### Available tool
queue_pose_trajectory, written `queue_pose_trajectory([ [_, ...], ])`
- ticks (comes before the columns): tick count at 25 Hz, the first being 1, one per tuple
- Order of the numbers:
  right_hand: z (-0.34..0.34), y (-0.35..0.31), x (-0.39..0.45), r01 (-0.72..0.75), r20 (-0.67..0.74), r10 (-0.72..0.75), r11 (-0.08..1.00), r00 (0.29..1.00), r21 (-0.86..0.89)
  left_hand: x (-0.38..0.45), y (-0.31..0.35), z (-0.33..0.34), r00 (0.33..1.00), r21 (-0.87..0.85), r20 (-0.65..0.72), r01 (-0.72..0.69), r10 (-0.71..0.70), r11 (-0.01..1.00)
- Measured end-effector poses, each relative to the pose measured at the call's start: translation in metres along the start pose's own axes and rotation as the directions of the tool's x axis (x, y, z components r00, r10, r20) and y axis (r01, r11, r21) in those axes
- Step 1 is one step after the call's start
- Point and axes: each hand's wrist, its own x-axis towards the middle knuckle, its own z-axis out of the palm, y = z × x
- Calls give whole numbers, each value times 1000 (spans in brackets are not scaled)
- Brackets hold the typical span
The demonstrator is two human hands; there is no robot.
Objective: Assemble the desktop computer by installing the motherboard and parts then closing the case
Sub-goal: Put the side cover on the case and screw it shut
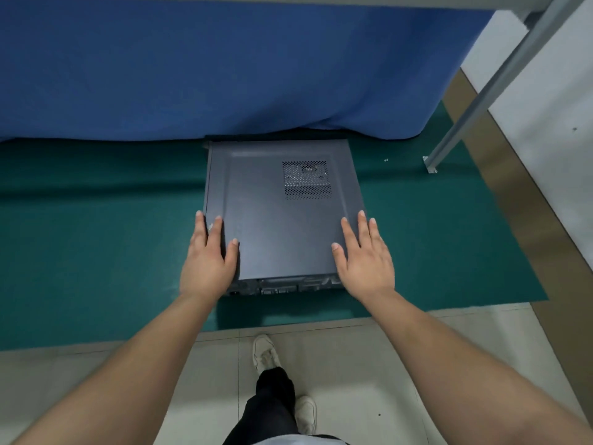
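A dark grey desktop computer case [276,239] lies flat on the green mat, its side panel facing up. That panel carries a perforated vent [306,179] near the far right. At the near edge the case's rear ports [282,287] show below the panel. My left hand [208,258] rests flat on the panel's near left corner, fingers straight and reaching over the left edge. On the near right corner my right hand [364,258] presses flat, fingers spread.
The green mat [96,252] covers a table whose near edge runs across the view. A blue cloth [224,65] hangs behind the case. A metal frame leg [475,104] stands at the right, with a small screw [386,159] near it. My legs and shoes are on the tiled floor.
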Motion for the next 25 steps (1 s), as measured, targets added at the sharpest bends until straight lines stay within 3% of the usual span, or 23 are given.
queue_pose_trajectory([
  [4, -3, 17, -42, -49, 101, 31, 983, 994, 176, -45, -18, -4, 997, -107, 72, 25, -17, 994],
  [8, -9, 33, -40, -48, 220, -6, 970, 975, 240, -51, -39, -18, 990, -75, 133, -43, 53, 996],
  [12, -8, 41, -32, -44, 185, -1, 970, 983, 238, -40, -42, -30, 992, -95, 124, 46, -34, 994],
  [16, -9, 43, -26, -17, 147, -16, 975, 989, 220, -29, -41, -37, 987, -126, 160, 48, -27, 991],
  [25, -22, 51, -24, 14, 219, -60, 978, 974, 206, -20, -38, -49, 959, -74, 283, 43, -21, 996],
])
